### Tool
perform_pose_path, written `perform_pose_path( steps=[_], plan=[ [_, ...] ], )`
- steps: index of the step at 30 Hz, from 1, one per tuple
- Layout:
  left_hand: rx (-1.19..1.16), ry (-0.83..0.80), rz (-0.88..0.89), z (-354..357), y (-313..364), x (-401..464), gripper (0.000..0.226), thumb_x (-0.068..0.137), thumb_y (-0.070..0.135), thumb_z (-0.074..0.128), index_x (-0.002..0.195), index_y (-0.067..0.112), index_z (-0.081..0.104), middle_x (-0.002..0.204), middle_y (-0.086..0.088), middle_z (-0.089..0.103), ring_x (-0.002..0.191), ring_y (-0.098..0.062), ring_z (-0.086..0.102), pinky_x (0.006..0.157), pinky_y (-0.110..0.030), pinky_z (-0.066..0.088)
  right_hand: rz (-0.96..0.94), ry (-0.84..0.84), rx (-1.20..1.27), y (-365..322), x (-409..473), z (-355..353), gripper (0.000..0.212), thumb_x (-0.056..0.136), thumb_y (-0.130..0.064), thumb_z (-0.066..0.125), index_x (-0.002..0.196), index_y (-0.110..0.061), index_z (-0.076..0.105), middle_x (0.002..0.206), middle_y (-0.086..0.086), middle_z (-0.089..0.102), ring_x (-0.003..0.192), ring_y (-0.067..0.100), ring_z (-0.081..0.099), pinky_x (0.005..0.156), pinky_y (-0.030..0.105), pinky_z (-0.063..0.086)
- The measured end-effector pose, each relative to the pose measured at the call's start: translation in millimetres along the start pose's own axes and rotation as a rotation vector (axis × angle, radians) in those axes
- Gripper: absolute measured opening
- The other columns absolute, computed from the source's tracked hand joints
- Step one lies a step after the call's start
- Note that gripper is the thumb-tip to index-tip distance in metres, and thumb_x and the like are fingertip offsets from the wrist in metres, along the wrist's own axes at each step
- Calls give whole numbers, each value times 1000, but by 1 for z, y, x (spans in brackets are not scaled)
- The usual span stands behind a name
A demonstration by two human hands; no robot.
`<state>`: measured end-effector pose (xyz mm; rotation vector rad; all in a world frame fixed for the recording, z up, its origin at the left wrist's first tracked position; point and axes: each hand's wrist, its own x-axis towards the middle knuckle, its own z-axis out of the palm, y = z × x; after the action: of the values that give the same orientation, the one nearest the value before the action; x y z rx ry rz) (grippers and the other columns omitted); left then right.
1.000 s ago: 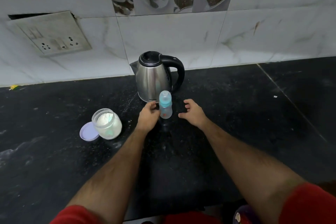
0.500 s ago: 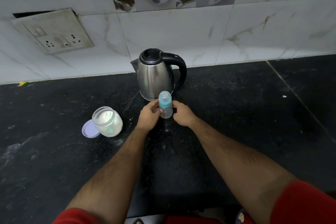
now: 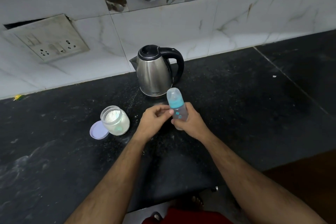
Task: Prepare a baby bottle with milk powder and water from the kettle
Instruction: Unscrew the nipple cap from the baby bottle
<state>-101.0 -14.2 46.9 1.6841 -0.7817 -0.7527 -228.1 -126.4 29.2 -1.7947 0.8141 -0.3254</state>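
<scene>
Head view, only 1 camera: right hand (image 3: 189, 122) is wrapped around the small clear plastic baby bottle with teal collar and see-through cap (image 3: 177, 107), holding it tilted slightly left, apparently just clear of the black speckled stone counter (image 3: 236, 105), in front of the kettle. Left hand (image 3: 154, 123) sits just beside it, fingers loosely curled, thumb tip touching the bottle under the collar, not gripping anything.

Change: 1 s ago the bottle stood on the counter with the left hand pinching it and the right hand open beside it. 0.5 s ago both hands closed in. Now the right hand has taken over and the bottle is up.

Read: bottle looks empty and capped, so the next step is likely cap and collar off with the left hand.

Stainless steel kettle with black lid and handle (image 3: 154, 72) stands behind, lid shut. Open clear jar of white milk powder (image 3: 115, 122) sits left, touching its pale lilac round lid (image 3: 98, 130) lying flat. Neither touched.
</scene>
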Motion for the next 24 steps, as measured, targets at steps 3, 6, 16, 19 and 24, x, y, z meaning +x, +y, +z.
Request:
perform_pose_path(
  steps=[3,6,16,19,24],
  plan=[
    [-128,-50,15,-8,10,-7,30,93,15,65,123,12,65,112,1,74,102,-4,69,84,-18,53,43,-15,32,-3,-23,5,51,78,-17,77,120,-23,49,109,-3,61,96,14,64,77,31,55],
    [-225,-149,15,-9,16,-12,30,95,11,61,125,7,63,113,-10,73,105,-18,70,88,-28,57,38,-52,61,-7,-42,11,49,78,-15,74,119,-25,51,106,-3,62,93,15,65,76,30,55],
    [-316,-177,-23,-14,16,-30,21,95,19,61,111,7,68,95,-6,77,91,-15,73,77,-25,56,20,61,14,-17,-75,31,49,81,-25,77,122,-24,50,104,-7,63,91,11,66,78,31,59],
    [-337,-132,-27,-12,16,-33,20,96,19,60,106,5,70,89,-5,77,86,-14,72,75,-24,56,3,111,-33,-19,-78,36,51,81,-26,76,124,-23,49,102,-7,63,88,11,66,77,33,60],
    [-339,-110,-47,-7,19,-27,24,95,19,63,111,2,69,96,-10,77,91,-19,73,78,-28,56,1,148,-41,-17,-77,36,50,80,-27,77,122,-24,49,99,-7,64,87,12,66,78,35,60]
  ],
)
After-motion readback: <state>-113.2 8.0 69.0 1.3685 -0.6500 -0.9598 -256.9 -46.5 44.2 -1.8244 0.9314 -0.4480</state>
